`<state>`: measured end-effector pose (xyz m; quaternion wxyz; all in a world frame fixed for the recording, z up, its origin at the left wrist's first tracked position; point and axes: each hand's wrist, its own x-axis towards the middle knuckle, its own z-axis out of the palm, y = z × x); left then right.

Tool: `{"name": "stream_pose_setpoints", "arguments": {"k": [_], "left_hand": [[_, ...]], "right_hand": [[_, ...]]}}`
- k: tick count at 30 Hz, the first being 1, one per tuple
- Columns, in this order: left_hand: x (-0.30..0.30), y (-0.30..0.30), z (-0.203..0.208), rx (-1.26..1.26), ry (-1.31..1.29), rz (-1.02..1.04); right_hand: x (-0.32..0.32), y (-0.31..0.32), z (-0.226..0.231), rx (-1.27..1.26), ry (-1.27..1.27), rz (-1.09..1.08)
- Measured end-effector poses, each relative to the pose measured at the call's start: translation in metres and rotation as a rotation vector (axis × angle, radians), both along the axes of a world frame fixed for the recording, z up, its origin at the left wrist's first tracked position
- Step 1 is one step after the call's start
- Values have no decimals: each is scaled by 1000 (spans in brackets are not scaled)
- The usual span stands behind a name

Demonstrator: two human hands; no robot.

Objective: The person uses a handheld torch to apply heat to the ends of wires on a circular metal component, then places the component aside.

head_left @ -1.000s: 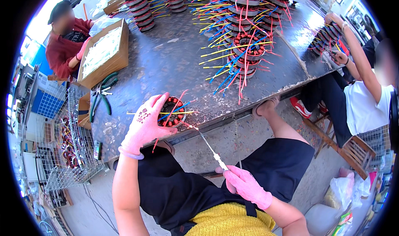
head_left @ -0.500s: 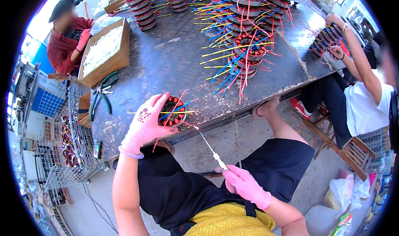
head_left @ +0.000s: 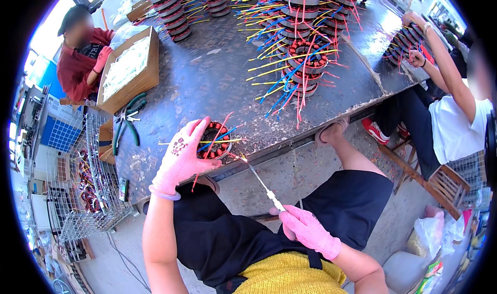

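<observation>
Coil ring [head_left: 217, 150] beside near edge of desk [head_left: 191, 87]; left grip [head_left: 182, 154] clasped around its left side; desk surface spreads wide toward far wired stacks [head_left: 303, 30]; right grip [head_left: 309, 232], outside near edge, closed on slim tool [head_left: 269, 193], tip at red lead, contact unclear; counted: one ring at hand, one tool, two pliers [head_left: 134, 133] at left

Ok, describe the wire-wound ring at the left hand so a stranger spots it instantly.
On the dark table, go to the near edge, where the pink-gloved left hand is. That hand cups the wire-wound ring, which lies singly, unlike the stacked rings farther back.
</observation>
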<state>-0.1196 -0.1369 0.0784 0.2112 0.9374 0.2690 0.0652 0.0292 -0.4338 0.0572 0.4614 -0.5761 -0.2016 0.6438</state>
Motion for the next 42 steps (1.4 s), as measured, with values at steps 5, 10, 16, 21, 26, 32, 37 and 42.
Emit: {"name": "stream_pose_setpoints", "arguments": {"k": [5, 10, 16, 21, 26, 32, 37, 42], "left_hand": [[0, 0, 1, 2, -10, -3], [1, -1, 0, 16, -10, -5], [1, 0, -1, 9, -8, 0], [0, 1, -4, 10, -19, -8], [1, -1, 0, 14, -17, -1], [0, 0, -2, 9, -14, 4], [1, -1, -1, 16, -9, 3], [1, 0, -1, 23, -9, 0]], "right_hand": [[1, -2, -3, 1, 17, -9], [1, -1, -2, 2, -66, 35], [1, -4, -10, 4, -3, 2], [0, -2, -3, 14, 9, -10], [2, -2, -4, 1, -8, 3], [1, -2, -5, 26, -57, 19], [2, -3, -5, 21, -59, 27], [1, -3, -8, 19, -34, 11]]}}
